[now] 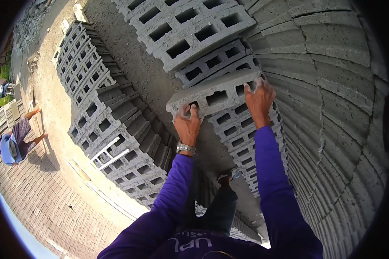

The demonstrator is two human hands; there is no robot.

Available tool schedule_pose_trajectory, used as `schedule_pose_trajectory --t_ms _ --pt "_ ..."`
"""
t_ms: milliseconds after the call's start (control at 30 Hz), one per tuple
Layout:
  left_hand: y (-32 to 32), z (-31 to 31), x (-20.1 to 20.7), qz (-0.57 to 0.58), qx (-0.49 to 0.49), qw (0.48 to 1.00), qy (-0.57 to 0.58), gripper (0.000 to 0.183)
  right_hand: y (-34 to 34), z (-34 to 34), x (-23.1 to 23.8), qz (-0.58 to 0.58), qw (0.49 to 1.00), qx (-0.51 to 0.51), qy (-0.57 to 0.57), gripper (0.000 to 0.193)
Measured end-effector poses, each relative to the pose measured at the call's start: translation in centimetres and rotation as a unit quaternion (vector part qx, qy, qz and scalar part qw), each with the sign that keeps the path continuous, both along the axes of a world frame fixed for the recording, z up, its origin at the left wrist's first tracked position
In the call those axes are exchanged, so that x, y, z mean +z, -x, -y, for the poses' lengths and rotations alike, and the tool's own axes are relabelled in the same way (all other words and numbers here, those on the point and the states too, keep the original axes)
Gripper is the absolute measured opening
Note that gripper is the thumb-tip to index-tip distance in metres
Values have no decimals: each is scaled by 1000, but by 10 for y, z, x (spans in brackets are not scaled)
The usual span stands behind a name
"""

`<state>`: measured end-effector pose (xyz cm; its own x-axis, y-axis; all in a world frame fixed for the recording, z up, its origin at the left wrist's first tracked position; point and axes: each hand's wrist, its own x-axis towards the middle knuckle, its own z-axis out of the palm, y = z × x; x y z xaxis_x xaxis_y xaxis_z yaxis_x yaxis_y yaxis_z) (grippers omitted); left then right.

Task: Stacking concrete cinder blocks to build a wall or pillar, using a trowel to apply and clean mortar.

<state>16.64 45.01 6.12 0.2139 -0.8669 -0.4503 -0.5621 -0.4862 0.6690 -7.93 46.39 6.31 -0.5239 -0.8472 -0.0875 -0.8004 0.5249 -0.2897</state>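
A grey hollow concrete block [209,91] spans the space between my two hands, its row of square holes facing me. My left hand [187,123] grips its left end, with fingers hooked into the end hole. At the other end my right hand [260,100] is closed on the block, fingertips in the right-hand hole. Under and beyond it are more hollow blocks [212,64], and a stacked row of blocks [242,140] runs back toward me beneath my right forearm. Whether the held block touches those below I cannot tell.
A tall wall of stacked blocks [328,108] rises close on my right. Another long stack [116,142] stands to the left, with white bars [110,153] lying on it. Far left, a person in blue [13,146] bends near paving [52,207]. Several blocks [186,26] lie ahead.
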Motion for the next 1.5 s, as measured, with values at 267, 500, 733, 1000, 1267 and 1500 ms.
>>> schedule_pose_trajectory --t_ms 267,500,733,1000,1267,1500 --pt "-64 35 -28 -67 -23 967 -246 63 -52 11 -22 -29 990 63 -121 50" --pt "-56 19 -63 -82 57 976 -191 45 -37 22 -41 55 987 49 -139 40" --pt "-27 55 -33 -104 126 970 -180 62 -8 90 -13 50 989 103 -92 32" --pt "-3 100 -63 -92 143 973 -157 58 19 143 -35 25 989 143 -42 27" --pt "4 112 -69 -114 51 991 -51 45 31 151 -45 31 981 177 -65 37" --pt "-33 98 -67 -178 45 977 -105 73 22 68 -8 76 981 132 122 57"
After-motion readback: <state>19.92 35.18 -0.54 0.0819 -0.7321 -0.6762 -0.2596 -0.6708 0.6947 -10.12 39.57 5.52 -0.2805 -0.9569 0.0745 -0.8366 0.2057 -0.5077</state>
